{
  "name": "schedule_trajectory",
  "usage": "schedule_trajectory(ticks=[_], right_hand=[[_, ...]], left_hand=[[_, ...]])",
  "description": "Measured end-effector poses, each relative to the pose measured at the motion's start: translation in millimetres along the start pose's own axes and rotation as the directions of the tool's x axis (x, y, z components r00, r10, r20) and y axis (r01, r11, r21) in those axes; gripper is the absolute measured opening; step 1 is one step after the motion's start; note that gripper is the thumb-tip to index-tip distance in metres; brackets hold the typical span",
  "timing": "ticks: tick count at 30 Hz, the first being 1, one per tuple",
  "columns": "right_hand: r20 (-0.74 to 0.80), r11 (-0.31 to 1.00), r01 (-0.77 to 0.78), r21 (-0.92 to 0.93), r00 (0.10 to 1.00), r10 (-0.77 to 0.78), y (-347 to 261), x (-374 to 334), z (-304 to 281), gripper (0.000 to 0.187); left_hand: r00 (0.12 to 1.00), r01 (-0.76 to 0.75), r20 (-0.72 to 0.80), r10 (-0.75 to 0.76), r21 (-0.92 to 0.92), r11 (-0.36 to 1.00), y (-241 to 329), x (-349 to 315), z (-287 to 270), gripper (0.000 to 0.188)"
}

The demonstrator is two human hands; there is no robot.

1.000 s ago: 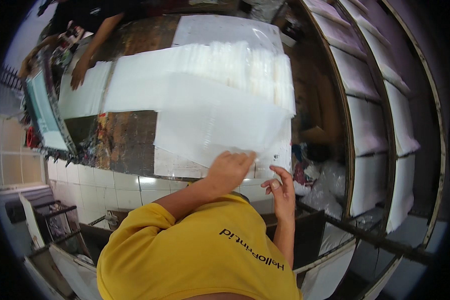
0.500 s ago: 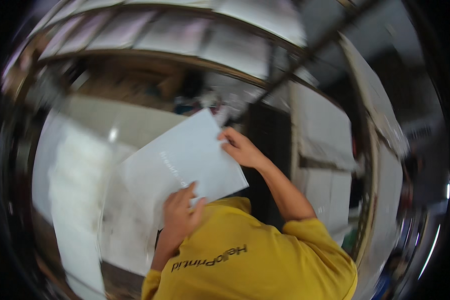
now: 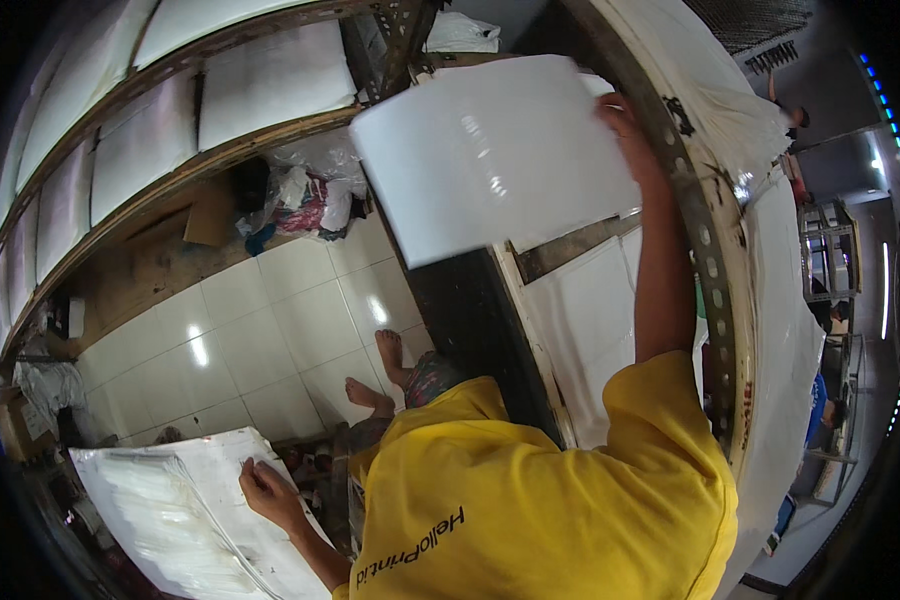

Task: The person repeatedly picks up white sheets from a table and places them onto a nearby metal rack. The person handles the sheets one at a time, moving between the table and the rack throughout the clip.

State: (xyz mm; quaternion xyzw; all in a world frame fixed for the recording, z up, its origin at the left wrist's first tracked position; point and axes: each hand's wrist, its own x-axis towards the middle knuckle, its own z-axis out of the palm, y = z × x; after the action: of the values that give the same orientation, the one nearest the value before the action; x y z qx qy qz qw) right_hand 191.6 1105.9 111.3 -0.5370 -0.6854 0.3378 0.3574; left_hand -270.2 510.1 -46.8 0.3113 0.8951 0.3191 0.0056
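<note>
Gripping the right-hand edge of a white sheet (image 3: 490, 160), the right hand (image 3: 625, 130) appears in the head view with its fingers closed there, slightly blurred. The sheet is tilted over the rack at the person's right; its left edge juts past the frame, and a lower corner hangs above a black panel (image 3: 480, 335). Room is tight on the hand's outer side, where a perforated metal bar (image 3: 715, 260) runs just beside the wrist and forearm. More white sheets (image 3: 590, 310) lie below, inside the rack.

The left hand (image 3: 267, 490) is well apart, low over a white board (image 3: 210, 448), relaxed and partly open with fingers loosely bent; whether it touches the board I cannot tell. Layered sheets (image 3: 160, 525) lie on that board, left of the hand. Between board, panel and the far rack's wooden rail (image 3: 280, 133), tiled floor (image 3: 260, 325) gives the widest gap, with plastic bags (image 3: 310, 200) along its far edge.
</note>
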Motion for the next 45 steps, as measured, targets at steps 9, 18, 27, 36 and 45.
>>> schedule_trajectory(ticks=[9, 18, 27, 36, 45], right_hand=[[-0.171, 0.918, -0.223, 0.329, 0.942, 0.290, 129, -28, -166, 0.024], [0.072, 0.506, -0.548, 0.666, 0.722, 0.688, 416, 10, -351, 0.013], [-0.621, 0.925, -0.378, -0.039, 0.735, 0.274, 360, -31, -268, 0.033], [-0.541, 0.571, -0.400, -0.717, 0.836, -0.093, 288, -47, -204, 0.029], [-0.572, 0.775, -0.225, -0.590, 0.794, -0.205, 187, -65, -129, 0.028]], left_hand=[[0.994, 0.064, -0.101, -0.050, 0.138, 0.988, -13, -3, 32, 0.016], [0.997, 0.058, -0.065, -0.048, 0.174, 0.983, -9, 2, 31, 0.019], [0.994, 0.090, -0.064, -0.083, 0.110, 0.990, -15, -1, 34, 0.020], [0.997, 0.037, -0.064, -0.033, 0.073, 0.997, -13, 0, 34, 0.020], [0.997, 0.022, -0.075, -0.014, 0.102, 0.995, -10, 1, 34, 0.022]])
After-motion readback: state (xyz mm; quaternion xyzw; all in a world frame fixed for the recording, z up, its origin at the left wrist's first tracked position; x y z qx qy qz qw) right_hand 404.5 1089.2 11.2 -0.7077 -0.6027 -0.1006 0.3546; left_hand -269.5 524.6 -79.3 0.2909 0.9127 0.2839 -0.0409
